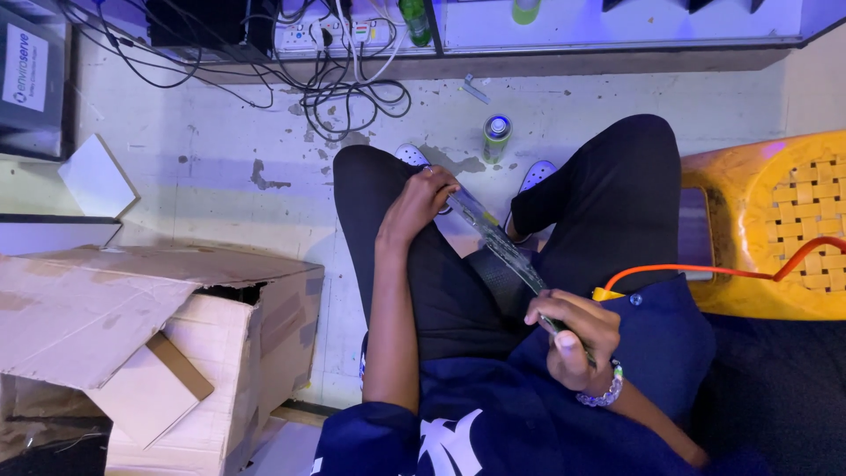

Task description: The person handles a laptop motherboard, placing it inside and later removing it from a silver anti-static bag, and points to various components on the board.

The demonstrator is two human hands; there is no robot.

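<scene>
Navy cloth of the person's shirt [493, 414] fills the nearest edge of the view, at six o'clock. Just above it the right hand [577, 339], a beaded bracelet [604, 394] on its wrist, has its grip closed around the near end of a long, narrow green circuit board [507, 251], fingers curled over the edge. The board runs diagonally across the lap toward eleven o'clock, lying between the two black-trousered legs [423, 264]. At its far end the left hand [421, 204] pinches the board, fingers pressed together on its tip, resting over the left knee.

An orange cable [705, 270] comes from beside the right hand and runs toward three o'clock, over a yellow plastic chair [775, 220] with a woven seat. A yellow tool end sits where the cable meets the lap; what it is cannot be told.

At nine o'clock an open cardboard box [176, 353] stands on the floor, flaps spread.

Beyond the knees two white shoes [539, 172] rest on the stained pale floor [220, 132]. Between them, further out, a green spray can [496, 137] stands upright. At twelve o'clock black cables [352, 92] tangle below a power strip [330, 35] at the foot of a shelf.
</scene>
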